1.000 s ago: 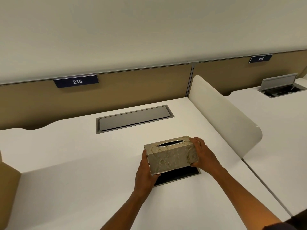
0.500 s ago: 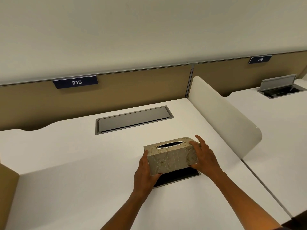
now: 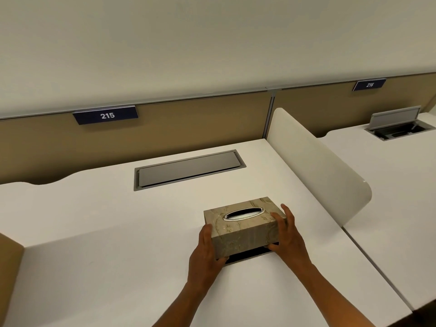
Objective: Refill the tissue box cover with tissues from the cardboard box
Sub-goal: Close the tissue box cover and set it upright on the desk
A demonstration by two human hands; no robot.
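Note:
A beige, flower-patterned tissue box cover (image 3: 245, 228) with a silver-rimmed oval slot on top sits in the middle of the white desk (image 3: 106, 267). It is raised a little at the front over its black base plate (image 3: 250, 254), which lies flat on the desk. My left hand (image 3: 206, 252) grips the cover's left end, thumb on the side. My right hand (image 3: 286, 234) holds the right end, fingers spread along it. A corner of the cardboard box (image 3: 9, 270) shows at the left edge.
A shut grey cable hatch (image 3: 188, 169) is set into the desk behind the cover. A cream divider panel (image 3: 316, 166) stands on the right. Beyond it is another desk with an open hatch (image 3: 398, 125). Tan partitions carry signs 215 and 216.
The cover has tilted so its top faces me more, and its front edge stays lifted off the black base. My right fingers have spread wider on the right end.

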